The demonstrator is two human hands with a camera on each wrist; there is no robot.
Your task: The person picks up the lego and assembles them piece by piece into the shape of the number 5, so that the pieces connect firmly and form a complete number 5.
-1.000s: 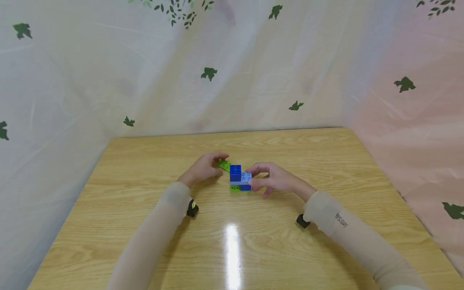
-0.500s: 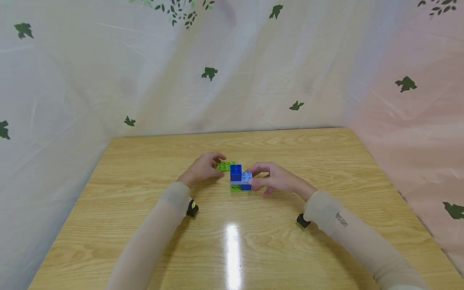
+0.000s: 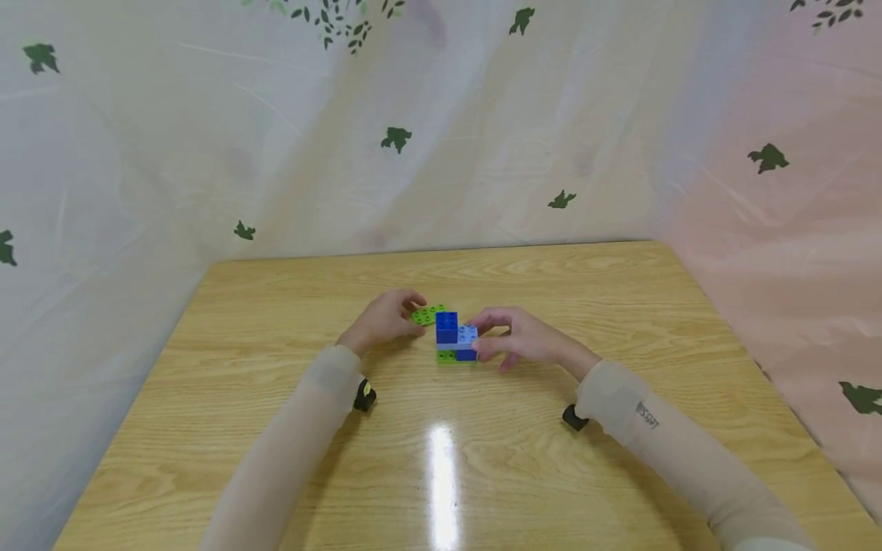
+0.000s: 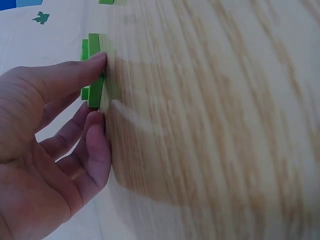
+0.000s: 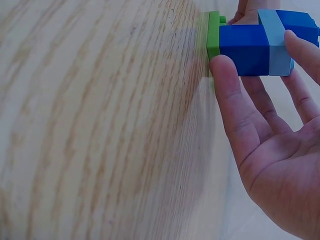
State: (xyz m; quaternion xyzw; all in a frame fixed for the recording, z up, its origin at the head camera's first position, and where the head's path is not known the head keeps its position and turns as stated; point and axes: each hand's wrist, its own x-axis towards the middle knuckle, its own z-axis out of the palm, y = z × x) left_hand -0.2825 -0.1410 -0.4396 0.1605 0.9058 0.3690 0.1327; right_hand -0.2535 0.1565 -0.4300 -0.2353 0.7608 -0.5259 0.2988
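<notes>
A stack of toy building bricks stands on the table, with a green flat plate at the bottom, blue and light blue bricks over it, and a dark blue brick highest on the left. My right hand holds the stack's right side, thumb on the light blue brick and other fingers behind. Just behind and left of the stack lies a loose green flat brick. Its left end is between the thumb and fingers of my left hand. In the left wrist view the thumb overlaps this flat brick, studs facing up.
The wooden table has its far edge against a pale cloth backdrop printed with green leaves and birds. A bright light reflection lies on the tabletop in front of the stack. A small black camera is on each wrist.
The loose green flat brick has turned, its right end swinging away from me, and now lies slightly slanted. My left fingers have shifted a little left. My right hand and the stack stay put.
</notes>
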